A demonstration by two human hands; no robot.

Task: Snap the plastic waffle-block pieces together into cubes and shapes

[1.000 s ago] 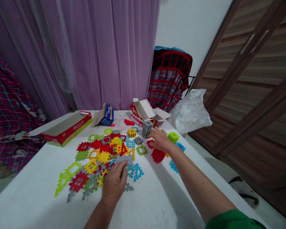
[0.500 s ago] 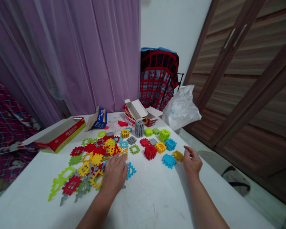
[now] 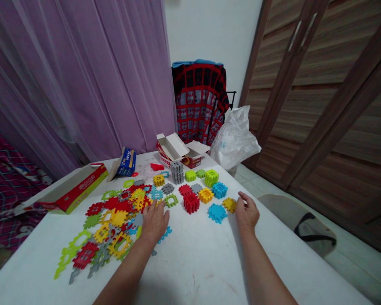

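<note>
Plastic toothed pieces [image 3: 119, 218] lie piled on the left of the table [image 3: 193, 258]; likely light, stiff and slippery, they are best taken by opposite edges. The left hand [image 3: 155, 221] is spread over them; the right hand [image 3: 247, 212] curls beside a yellow piece [image 3: 229, 205], grip indeterminable.

Purple curtain [image 3: 120, 76] left, pale wall [image 3: 209, 29] centre, brown wood wardrobe [image 3: 324, 106] right, two metal handles [image 3: 294, 36]. White desk [image 3: 190, 262]; pale tiled floor [image 3: 362, 271].

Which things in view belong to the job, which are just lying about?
Likely the job:
pile by the left hand
yellow piece beside the right hand
gray stack
red stack

Apparently lying about, untouched:
blue box
red boxes
white bag
</note>
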